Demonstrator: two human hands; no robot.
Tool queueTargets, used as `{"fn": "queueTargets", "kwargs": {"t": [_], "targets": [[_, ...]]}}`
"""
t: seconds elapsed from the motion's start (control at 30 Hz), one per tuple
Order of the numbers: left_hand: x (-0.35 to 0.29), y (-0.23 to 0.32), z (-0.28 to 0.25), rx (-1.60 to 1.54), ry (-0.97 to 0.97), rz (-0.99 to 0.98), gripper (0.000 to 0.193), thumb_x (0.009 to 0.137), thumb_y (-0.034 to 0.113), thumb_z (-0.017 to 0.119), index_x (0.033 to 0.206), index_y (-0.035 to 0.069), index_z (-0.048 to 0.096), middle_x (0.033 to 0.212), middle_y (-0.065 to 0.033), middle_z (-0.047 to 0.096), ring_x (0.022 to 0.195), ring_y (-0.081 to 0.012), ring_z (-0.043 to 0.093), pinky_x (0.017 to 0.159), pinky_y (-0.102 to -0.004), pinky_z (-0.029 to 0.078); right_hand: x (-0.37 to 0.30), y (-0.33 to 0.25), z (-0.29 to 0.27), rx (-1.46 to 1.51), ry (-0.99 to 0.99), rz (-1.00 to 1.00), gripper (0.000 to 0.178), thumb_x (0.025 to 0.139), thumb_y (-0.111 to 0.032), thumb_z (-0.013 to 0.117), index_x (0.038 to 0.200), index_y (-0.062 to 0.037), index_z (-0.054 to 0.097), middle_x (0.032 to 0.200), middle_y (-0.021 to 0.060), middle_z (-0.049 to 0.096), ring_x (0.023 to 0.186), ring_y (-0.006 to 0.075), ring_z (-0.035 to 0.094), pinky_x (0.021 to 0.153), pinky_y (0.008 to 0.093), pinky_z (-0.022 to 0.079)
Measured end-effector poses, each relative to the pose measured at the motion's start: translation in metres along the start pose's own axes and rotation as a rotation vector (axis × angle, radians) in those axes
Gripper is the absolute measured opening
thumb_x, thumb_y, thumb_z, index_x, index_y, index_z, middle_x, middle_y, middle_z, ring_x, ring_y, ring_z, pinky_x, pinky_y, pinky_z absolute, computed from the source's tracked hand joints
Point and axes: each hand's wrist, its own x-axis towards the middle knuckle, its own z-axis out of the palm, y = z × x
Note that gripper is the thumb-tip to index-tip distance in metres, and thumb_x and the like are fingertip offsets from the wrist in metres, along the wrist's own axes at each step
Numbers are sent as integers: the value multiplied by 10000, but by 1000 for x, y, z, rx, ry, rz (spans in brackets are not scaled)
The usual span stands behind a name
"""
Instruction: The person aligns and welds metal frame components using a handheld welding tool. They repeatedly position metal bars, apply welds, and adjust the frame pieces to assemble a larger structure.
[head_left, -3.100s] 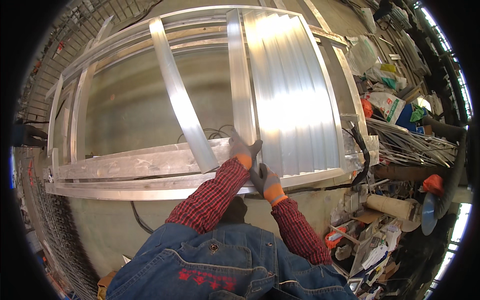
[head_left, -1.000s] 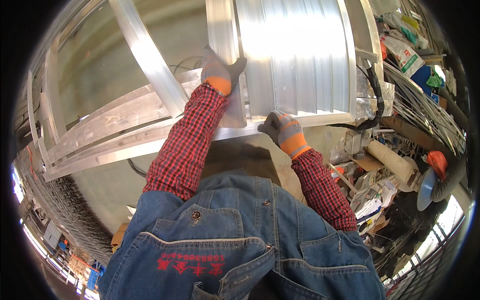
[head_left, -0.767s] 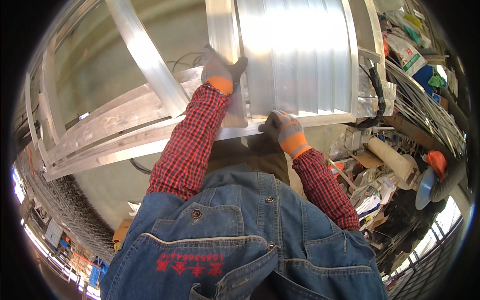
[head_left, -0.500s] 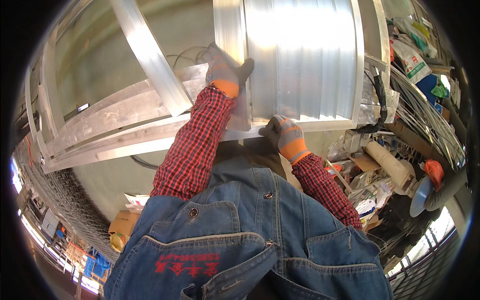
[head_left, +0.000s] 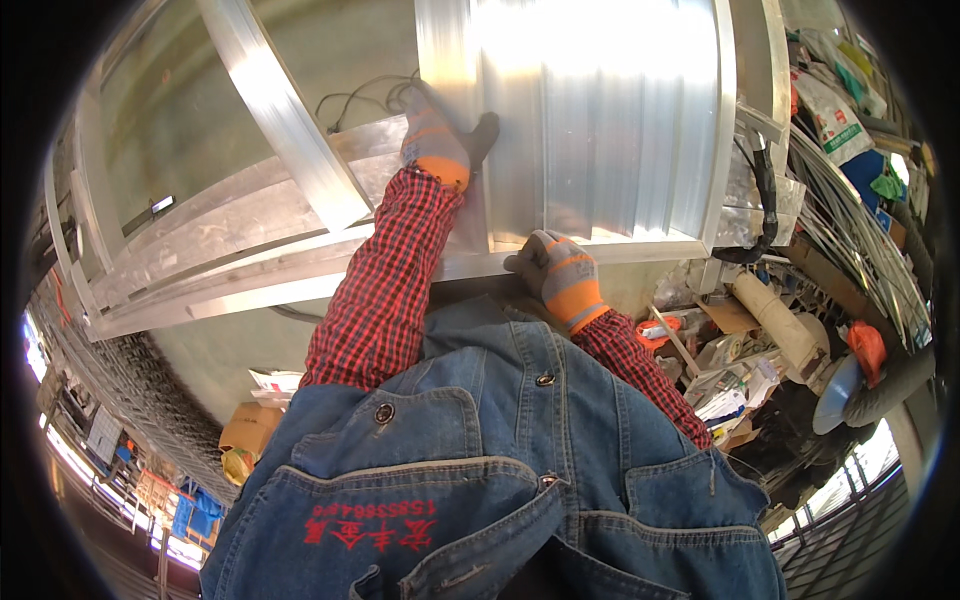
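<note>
My left hand, in a grey-and-orange glove with dark fingers, grips a long, shiny aluminium slat. Its thumb spreads across the slat, while the fingers reach over the left side, partly hidden. To the right, several similar slats lie side by side as a ribbed panel inside a metal frame. My right hand, gloved alike, is closed at the frame's near rail, beside the slats' near ends. Whatever its curled fingers hold cannot be made out.
A diagonal metal bar crosses the frame's left part. Dark cables lie beyond my left hand. At the right are a black hose, bundled thin rods and cluttered papers and cardboard. A cardboard box stands lower left.
The frame and both hands have shifted slightly left in the view. The gap between the gripped slat and the panel looks narrower. My right hand stays closed at the rail.
</note>
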Motion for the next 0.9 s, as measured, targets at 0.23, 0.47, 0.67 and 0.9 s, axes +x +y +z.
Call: {"fn": "queueTargets", "kwargs": {"t": [0.23, 0.47, 0.67, 0.9], "targets": [[6, -4, 13, 61, 68, 56, 1024, 786, 404, 944, 1527, -66, 418, 1468, -325, 573, 1330, -474, 641, 1102, -557, 590, 1, 1, 4, -26, 7, 7, 334, 928, -410, 887, 935, -125, 714, 914, 127, 771, 892, 383, 764, 769, 518, 590], [7, -3, 13, 25, 31, 27, 968, 782, 392, 931, 1473, -51, 418, 1453, -320, 568, 1337, -480, 613, 1095, -571, 584, 3, 3, 6, -13, 22, 7, 348, 921, -413, 895, 921, -120, 707, 908, 124, 767, 861, 381, 758, 732, 512, 580], [4, 1, 14, 51, 49, 40, 1019, 780, 415, 928, 1514, -37, 385, 1474, -314, 556, 1340, -488, 604, 1110, -574, 573, 0, 0, 1, 9, 32, -52, 317, 924, -381, 897, 920, -122, 713, 899, 133, 758, 876, 370, 755, 751, 485, 580], [21, -4, 7, 75, -231, -94, 1438, 768, 525, 903, 1777, -72, 70, 1710, -328, 401, 1462, -446, 609, 1192, -469, 567, 0, 0, 1, -2, 22, -42, 331, 860, -344, 945, 948, -135, 704, 903, 119, 738, 897, 372, 745, 776, 502, 580]]}}
